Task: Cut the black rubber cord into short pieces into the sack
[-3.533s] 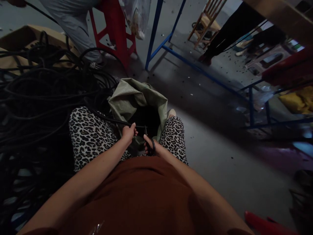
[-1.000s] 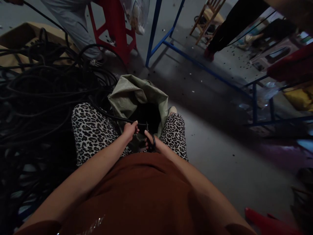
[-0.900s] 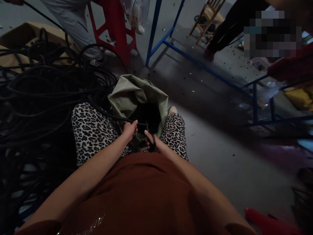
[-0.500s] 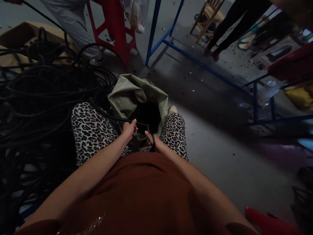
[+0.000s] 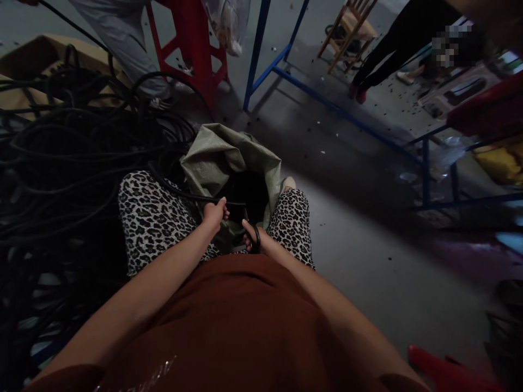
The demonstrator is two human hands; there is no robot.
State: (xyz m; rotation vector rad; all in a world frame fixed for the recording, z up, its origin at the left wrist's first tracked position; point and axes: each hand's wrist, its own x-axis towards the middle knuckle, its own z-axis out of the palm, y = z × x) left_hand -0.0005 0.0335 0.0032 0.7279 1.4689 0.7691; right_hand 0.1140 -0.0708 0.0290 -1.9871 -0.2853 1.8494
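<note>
I sit with an open grey-green woven sack [image 5: 220, 158] between my knees. My left hand [image 5: 214, 213] grips a black cable [image 5: 180, 191] that runs from the tangled pile on my left across my thigh to the sack's mouth. My right hand [image 5: 254, 239] is closed on black-handled scissors [image 5: 251, 228], whose blades point at the cable just right of my left hand. The inside of the sack is dark and its contents are hidden.
A big tangle of black cables [image 5: 69, 152] and a cardboard box [image 5: 36, 60] fill the left. A red stool [image 5: 192, 43], a person's legs [image 5: 126, 43], a blue metal frame [image 5: 327, 103], a wooden chair [image 5: 347, 30] and another person's legs [image 5: 388, 49] lie ahead.
My hands have stayed at the sack's mouth with the cable and scissors. The person at the upper right has shifted their legs.
</note>
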